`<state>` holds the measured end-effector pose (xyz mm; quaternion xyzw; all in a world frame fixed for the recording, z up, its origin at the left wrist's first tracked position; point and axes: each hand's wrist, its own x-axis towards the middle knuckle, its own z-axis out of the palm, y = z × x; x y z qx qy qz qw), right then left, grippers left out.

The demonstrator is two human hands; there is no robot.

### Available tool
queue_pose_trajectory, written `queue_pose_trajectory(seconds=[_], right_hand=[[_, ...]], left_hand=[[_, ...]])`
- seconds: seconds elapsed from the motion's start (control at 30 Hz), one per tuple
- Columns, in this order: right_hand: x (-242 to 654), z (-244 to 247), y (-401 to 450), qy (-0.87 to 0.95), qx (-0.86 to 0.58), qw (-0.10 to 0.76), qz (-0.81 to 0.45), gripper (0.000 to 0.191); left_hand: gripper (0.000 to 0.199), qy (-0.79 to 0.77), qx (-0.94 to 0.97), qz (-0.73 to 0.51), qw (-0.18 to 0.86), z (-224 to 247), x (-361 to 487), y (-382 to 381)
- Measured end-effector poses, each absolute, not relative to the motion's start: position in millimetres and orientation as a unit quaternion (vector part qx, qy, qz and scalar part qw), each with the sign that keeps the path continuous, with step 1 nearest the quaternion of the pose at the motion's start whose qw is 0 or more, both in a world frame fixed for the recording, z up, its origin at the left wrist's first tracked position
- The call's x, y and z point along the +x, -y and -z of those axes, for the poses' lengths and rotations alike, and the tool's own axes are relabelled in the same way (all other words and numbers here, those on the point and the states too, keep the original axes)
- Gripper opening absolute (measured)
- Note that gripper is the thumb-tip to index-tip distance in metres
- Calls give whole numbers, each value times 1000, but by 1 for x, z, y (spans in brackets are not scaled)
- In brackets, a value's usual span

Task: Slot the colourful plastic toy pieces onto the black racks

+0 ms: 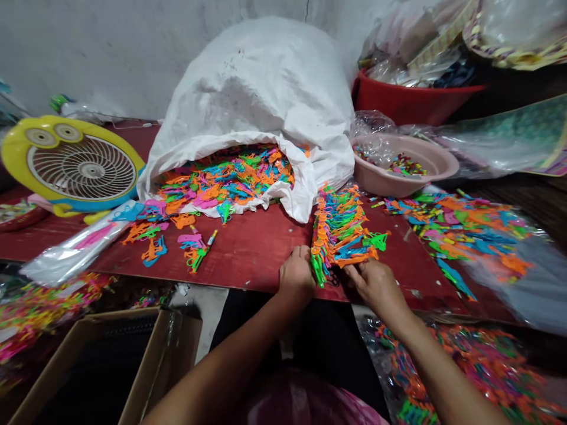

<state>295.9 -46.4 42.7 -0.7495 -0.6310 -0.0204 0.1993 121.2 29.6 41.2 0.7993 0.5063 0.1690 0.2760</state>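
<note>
A long, neatly stacked row of small bright plastic toys (343, 227), seemingly pistol-shaped, lies on the red table in front of me. My left hand (297, 274) is closed at the near left corner of the row, against the green pieces. Its fingertips are partly hidden, so what they hold does not show. My right hand (376, 286) grips the near right end, thumb and fingers closed at an orange toy (358, 257). A loose green toy (376, 240) sticks out on the right side of the row.
Behind the row, a big white sack (261, 77) spills loose toys (230, 177) onto the red table (248, 248). A yellow fan (84, 165) stands left; a pink basin (405, 171) and another toy pile (469, 227) lie right. Below left is a cardboard box (166, 348).
</note>
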Motion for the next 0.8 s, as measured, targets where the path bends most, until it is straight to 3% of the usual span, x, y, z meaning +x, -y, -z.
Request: queue_pose_trajectory(seconds=[0.1, 0.33, 0.57, 0.8], right_hand=[[296, -48, 45, 624, -754, 201, -33, 46], [283, -48, 43, 604, -782, 152, 24, 39], [276, -48, 44, 593, -787, 163, 40, 34], [276, -45, 46, 593, -784, 185, 21, 36]], left_hand=[[16, -485, 812, -178, 271, -39, 119, -32], [20, -465, 825, -170, 274, -36, 120, -36], [69, -461, 805, -207, 312, -37, 119, -36], [56, -500, 785, -199, 306, -41, 121, -32]])
